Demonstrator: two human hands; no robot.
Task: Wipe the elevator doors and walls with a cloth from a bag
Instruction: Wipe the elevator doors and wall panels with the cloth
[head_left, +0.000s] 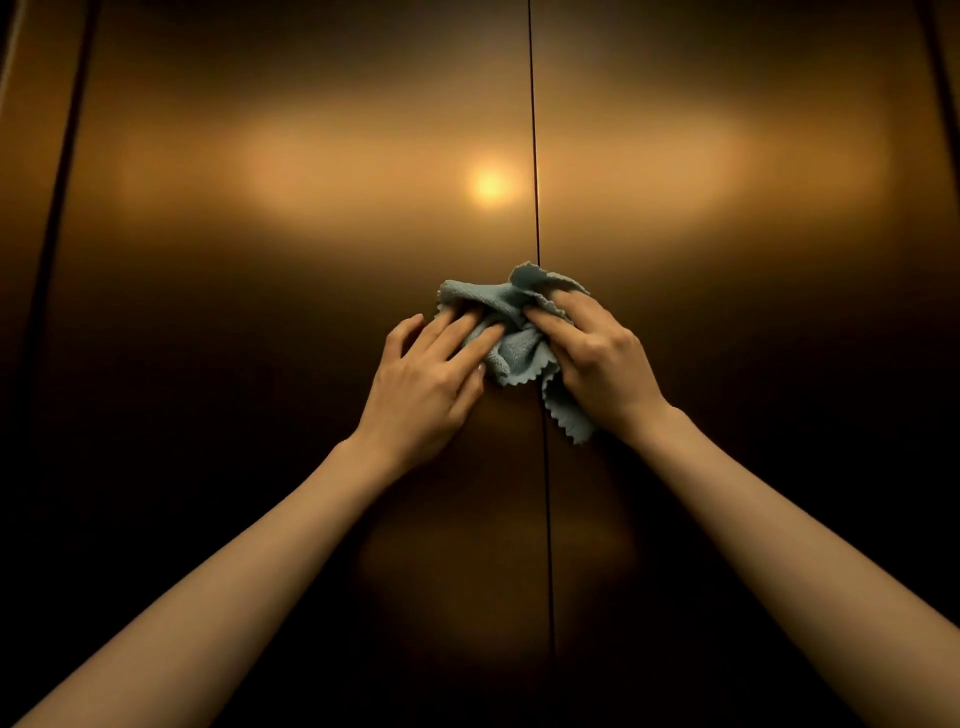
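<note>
Crumpled blue-grey cloth (511, 332) against closed bronze elevator doors (311, 208), over centre seam.

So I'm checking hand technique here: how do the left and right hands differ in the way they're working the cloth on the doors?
The left hand lies flat with fingers spread, pressing the cloth's left edge; the right hand has fingers curled into its folds. The left hand sits over the left door, the right hand over the right door. A loose corner hangs below the right hand only. Both touch the same cloth at the seam.
</note>
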